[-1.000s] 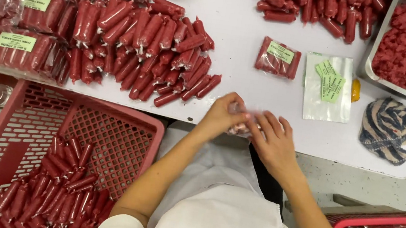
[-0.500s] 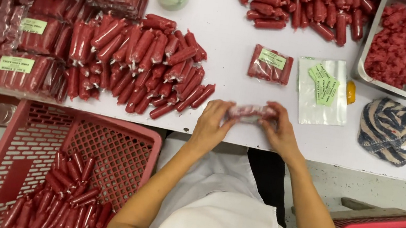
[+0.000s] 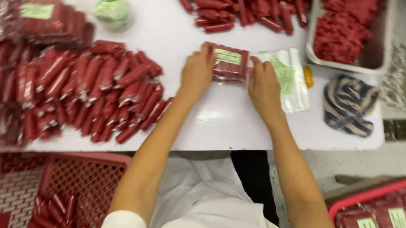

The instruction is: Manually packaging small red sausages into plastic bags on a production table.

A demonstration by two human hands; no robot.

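Note:
A clear pack of red sausages with a green label (image 3: 228,63) lies on the white table (image 3: 223,122). My left hand (image 3: 197,71) grips its left end and my right hand (image 3: 264,83) grips its right end. Just right of the pack lies a stack of clear bags with green labels (image 3: 288,78). A loose pile of red sausages (image 3: 95,88) spreads to the left of my left arm.
Labelled sausage packs (image 3: 36,22) are heaped at far left, beside a plastic cup (image 3: 110,3). More loose sausages (image 3: 240,0) and a metal tray of minced meat (image 3: 349,31) sit at the back. A striped cloth (image 3: 348,104) lies right. Red crates (image 3: 71,185) (image 3: 389,219) stand below.
Both hands have moved from the table's near edge out to the middle, carrying a small pack onto the labelled pack lying there. The view has shifted.

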